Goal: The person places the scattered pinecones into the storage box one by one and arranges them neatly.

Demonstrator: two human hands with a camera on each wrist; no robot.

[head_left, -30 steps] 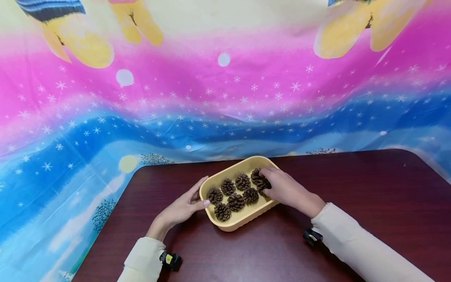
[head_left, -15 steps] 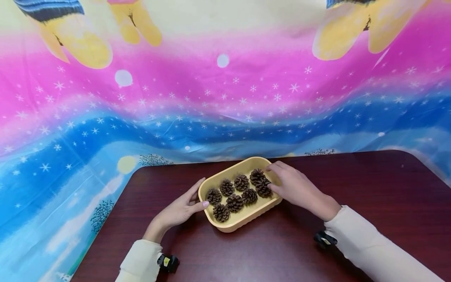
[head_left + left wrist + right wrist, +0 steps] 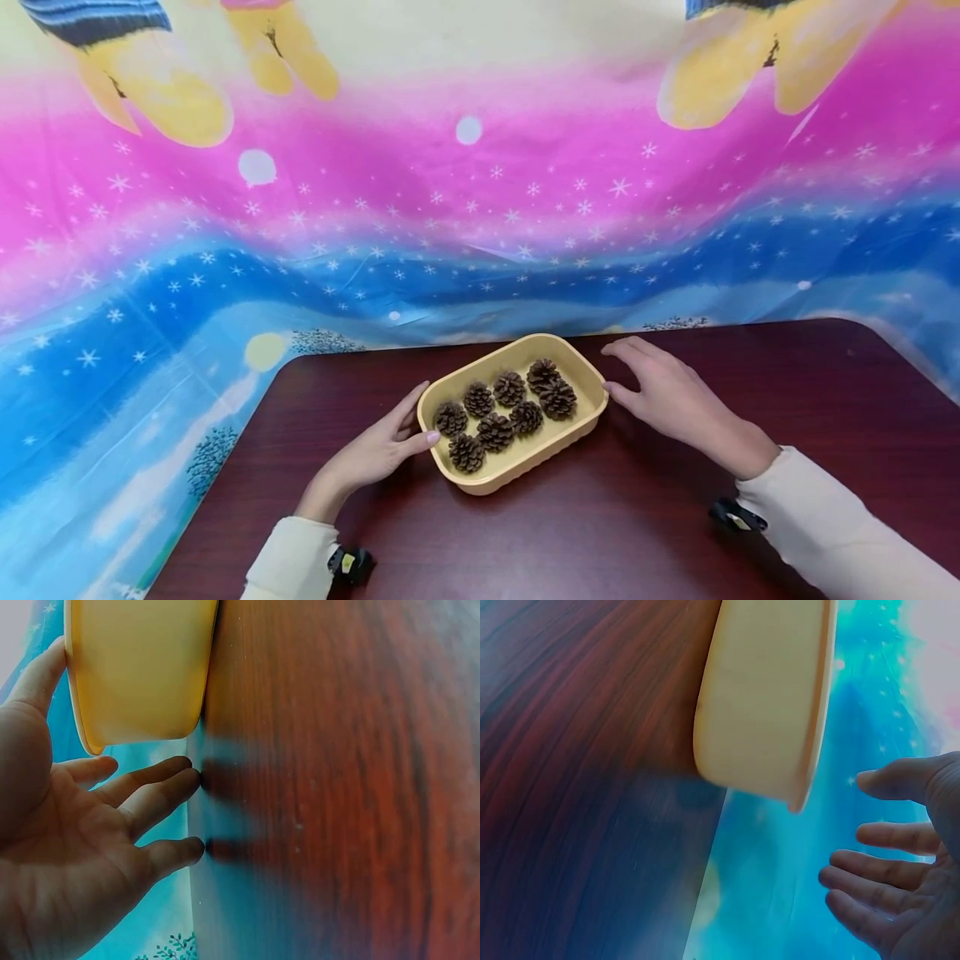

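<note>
A pale yellow rectangular container (image 3: 525, 469) sits at an angle on the table, with several brown pine cones (image 3: 496, 432) in two rows on its floor. At its left end is my left hand (image 3: 371, 450), thumb on the rim. The left wrist view shows that hand's fingers (image 3: 161, 799) mostly straight, their tips at the tabletop beside the container's end wall. My right hand (image 3: 678, 404) hovers past the container's right end, fingers spread and holding nothing. In the right wrist view a gap separates its thumb and fingers (image 3: 885, 889) from the container wall (image 3: 765, 705).
The dark red wooden table (image 3: 675, 533) has rounded far corners. A printed cloth (image 3: 480, 192) with snowflakes hangs close behind its back edge and down the left side. Black wrist cameras sit at both sleeves, the right one (image 3: 737, 515) low over the table.
My right hand has let go of a pine cone at the container's right end and moved out to the right, over the rim. The left hand stays at the left end.
</note>
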